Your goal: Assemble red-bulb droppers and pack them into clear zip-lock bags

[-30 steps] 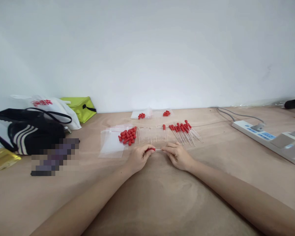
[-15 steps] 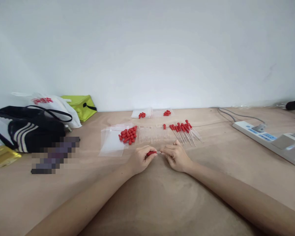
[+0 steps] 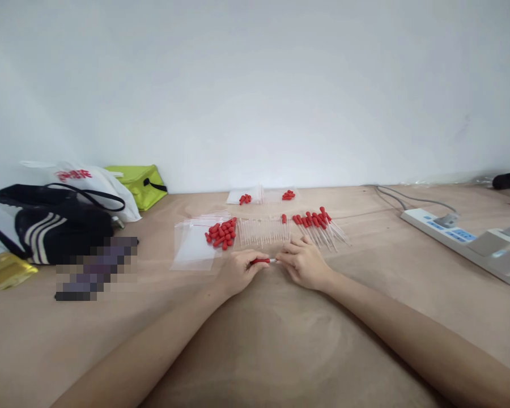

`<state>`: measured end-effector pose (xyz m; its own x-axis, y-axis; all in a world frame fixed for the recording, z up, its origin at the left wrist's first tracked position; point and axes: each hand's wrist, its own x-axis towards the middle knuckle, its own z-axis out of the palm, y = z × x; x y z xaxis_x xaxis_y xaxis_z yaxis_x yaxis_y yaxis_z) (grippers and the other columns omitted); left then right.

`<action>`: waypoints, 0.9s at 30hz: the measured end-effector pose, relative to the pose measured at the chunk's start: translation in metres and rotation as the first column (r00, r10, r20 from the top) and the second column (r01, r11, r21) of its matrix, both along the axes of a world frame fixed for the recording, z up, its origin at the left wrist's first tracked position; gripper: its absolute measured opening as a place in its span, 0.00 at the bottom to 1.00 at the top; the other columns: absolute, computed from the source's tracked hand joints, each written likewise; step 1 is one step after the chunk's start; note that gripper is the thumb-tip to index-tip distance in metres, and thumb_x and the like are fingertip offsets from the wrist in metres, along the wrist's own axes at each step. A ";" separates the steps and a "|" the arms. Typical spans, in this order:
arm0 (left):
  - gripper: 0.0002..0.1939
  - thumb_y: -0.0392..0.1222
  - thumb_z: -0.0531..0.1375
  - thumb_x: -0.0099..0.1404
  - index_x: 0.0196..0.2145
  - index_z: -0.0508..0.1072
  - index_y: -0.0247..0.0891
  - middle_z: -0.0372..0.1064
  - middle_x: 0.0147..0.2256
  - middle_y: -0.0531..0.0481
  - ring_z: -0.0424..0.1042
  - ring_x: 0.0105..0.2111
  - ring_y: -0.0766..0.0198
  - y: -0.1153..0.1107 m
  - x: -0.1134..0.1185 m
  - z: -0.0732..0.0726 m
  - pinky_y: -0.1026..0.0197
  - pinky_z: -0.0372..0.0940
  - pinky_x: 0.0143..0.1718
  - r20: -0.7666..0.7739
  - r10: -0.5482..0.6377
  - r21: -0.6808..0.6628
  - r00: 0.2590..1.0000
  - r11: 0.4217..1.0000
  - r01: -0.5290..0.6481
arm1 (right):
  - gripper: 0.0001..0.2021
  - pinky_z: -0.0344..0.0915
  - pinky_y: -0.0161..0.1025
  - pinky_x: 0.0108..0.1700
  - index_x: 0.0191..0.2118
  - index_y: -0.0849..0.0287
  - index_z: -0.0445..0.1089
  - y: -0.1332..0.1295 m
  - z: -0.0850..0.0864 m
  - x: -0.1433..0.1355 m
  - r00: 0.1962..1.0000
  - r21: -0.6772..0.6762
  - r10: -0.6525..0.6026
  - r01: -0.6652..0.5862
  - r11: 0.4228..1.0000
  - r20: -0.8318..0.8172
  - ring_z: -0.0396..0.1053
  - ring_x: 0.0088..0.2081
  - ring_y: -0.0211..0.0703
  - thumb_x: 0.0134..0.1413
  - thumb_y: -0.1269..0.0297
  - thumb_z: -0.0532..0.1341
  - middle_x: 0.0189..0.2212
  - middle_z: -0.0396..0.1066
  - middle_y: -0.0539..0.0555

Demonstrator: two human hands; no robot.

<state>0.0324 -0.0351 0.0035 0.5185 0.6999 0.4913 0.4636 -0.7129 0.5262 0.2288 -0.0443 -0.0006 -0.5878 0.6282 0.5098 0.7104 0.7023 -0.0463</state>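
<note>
My left hand (image 3: 240, 271) pinches a red rubber bulb (image 3: 260, 261) between thumb and fingers. From the bulb's right end a thin clear dropper tube (image 3: 273, 260) runs into my right hand (image 3: 302, 263), whose fingers close on it. The tube's far end is hidden by those fingers. Just beyond my hands lies a row of loose clear tubes (image 3: 263, 231). Left of that row is a pile of loose red bulbs (image 3: 222, 232), partly on clear zip bags (image 3: 193, 249). To the right, several droppers with red bulbs fitted (image 3: 317, 220) lie fanned out.
Two small bags with red bulbs (image 3: 245, 199) lie near the wall. A black bag (image 3: 55, 226), a white plastic bag (image 3: 110, 190) and a lime-green bag (image 3: 140, 184) stand at the left. A white power strip (image 3: 446, 229) with plugs and grey cables is on the right.
Both hands have shifted slightly, with the bulb and tube still between them. The left fingers have straightened a little along the bulb. Everything else lies as before.
</note>
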 end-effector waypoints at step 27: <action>0.04 0.34 0.57 0.57 0.30 0.73 0.37 0.73 0.28 0.52 0.71 0.27 0.67 -0.005 0.000 -0.003 0.65 0.64 0.30 -0.030 -0.035 -0.014 0.999 0.999 0.034 | 0.11 0.43 0.40 0.32 0.25 0.60 0.67 -0.008 -0.007 -0.002 0.999 0.037 0.007 -0.005 0.999 -0.041 0.56 0.29 0.38 0.54 0.68 0.51 0.22 0.65 0.50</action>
